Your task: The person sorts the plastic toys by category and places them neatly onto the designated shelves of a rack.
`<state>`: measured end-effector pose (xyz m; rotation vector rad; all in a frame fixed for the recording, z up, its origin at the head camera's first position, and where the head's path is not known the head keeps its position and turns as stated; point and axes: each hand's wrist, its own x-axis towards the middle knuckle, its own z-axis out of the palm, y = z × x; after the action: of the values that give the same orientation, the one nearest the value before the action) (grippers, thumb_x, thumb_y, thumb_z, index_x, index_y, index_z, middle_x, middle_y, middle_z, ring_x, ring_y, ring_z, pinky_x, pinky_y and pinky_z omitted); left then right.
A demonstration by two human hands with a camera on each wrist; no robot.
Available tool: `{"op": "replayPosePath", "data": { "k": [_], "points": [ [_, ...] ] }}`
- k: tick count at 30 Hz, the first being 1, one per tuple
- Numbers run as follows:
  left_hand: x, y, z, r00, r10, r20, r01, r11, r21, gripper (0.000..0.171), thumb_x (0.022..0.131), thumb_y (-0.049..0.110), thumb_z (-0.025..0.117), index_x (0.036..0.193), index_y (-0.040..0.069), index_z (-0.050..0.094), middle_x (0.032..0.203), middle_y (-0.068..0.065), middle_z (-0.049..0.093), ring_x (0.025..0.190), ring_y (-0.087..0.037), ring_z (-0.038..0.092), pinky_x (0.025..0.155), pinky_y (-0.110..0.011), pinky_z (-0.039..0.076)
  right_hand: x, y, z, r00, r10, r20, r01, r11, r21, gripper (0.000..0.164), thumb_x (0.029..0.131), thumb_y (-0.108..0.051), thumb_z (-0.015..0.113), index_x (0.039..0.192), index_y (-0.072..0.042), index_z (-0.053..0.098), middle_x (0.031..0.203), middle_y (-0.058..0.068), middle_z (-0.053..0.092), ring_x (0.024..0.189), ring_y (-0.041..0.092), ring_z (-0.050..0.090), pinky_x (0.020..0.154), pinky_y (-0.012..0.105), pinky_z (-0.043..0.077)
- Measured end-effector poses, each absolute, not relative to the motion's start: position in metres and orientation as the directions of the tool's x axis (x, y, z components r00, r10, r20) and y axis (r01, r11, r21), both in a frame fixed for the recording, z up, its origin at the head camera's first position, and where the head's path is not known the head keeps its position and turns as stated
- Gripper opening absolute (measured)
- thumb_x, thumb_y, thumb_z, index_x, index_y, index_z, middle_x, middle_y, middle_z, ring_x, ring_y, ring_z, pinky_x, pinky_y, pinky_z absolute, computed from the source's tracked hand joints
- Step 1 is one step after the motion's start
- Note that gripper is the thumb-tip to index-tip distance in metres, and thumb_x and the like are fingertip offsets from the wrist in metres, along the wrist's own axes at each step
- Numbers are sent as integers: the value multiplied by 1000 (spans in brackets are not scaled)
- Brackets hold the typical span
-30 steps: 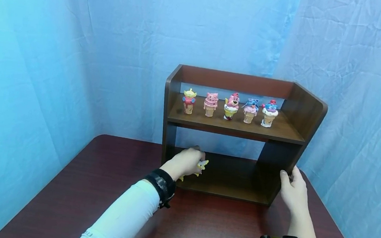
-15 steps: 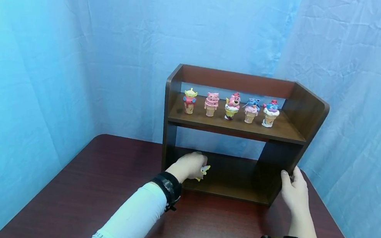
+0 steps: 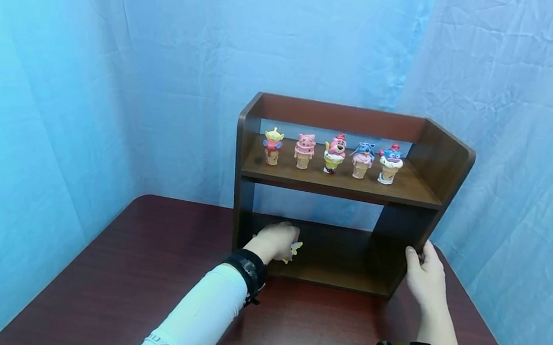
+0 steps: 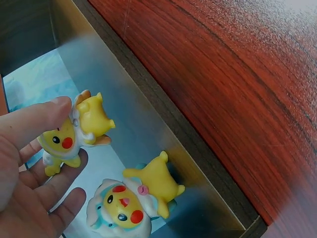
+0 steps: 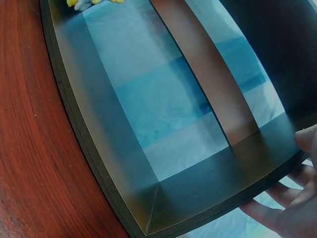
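Observation:
Inside the lower tier of a dark wooden shelf unit [image 3: 340,191], my left hand [image 3: 277,240] pinches a small yellow figurine [image 4: 96,119] with red cheeks and a white hood. Thumb and fingers close around its head and back in the left wrist view. Beside it on the lower board is a second yellow figurine [image 4: 161,186] in a white and pale-blue hood, mostly hidden by the hand in the head view. My right hand [image 3: 428,275] grips the edge of the unit's right side panel [image 5: 198,223], thumb in front.
On the upper tier stands a row of several ice-cream-cone figurines, from a green-headed one [image 3: 272,145] at left to a blue one with a red top [image 3: 391,164] at right. The unit sits on a reddish-brown table [image 3: 320,334], with blue cloth [image 3: 191,73] hanging behind.
My left hand has shifted slightly right and lower within the lower tier, carrying the hooded figurine along. The right hand keeps its grip on the side panel.

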<state>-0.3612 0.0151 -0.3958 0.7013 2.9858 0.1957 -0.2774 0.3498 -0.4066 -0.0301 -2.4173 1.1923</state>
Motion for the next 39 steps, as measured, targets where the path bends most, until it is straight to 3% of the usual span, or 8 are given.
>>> {"op": "replayPosePath", "data": {
  "k": [7,16,28,39],
  "points": [
    [-364,16,-398,-907,418,-51,409,904,126,30,85,26,85,105,16,66,97,1,60,82,-14,57,70,-33,51,-277,349,-407,-896,214,388,-178,629,-757,50,110,-37,35,151,-8,43,145,29,49,126,48,49,92,66,42],
    [-363,23,-402,-903,429,-31,427,903,58,34,85,29,85,112,18,69,108,1,65,102,-18,60,97,-49,46,-276,348,-405,-902,214,376,-170,624,-763,52,110,-38,36,154,-10,40,147,28,47,128,48,48,92,66,41],
    [-366,24,-404,-916,398,-49,395,917,59,50,84,30,85,129,19,66,115,2,66,109,-19,60,109,-56,34,-276,347,-406,-895,216,389,-180,623,-761,52,110,-36,36,155,-8,38,145,29,50,127,48,49,94,66,41],
    [-369,21,-402,-914,399,-76,394,916,73,40,83,34,86,117,21,68,108,5,65,110,-19,60,114,-60,26,-275,347,-406,-894,213,395,-184,627,-757,52,111,-35,36,154,-7,39,144,30,49,127,48,49,93,66,42]
  ]
}}
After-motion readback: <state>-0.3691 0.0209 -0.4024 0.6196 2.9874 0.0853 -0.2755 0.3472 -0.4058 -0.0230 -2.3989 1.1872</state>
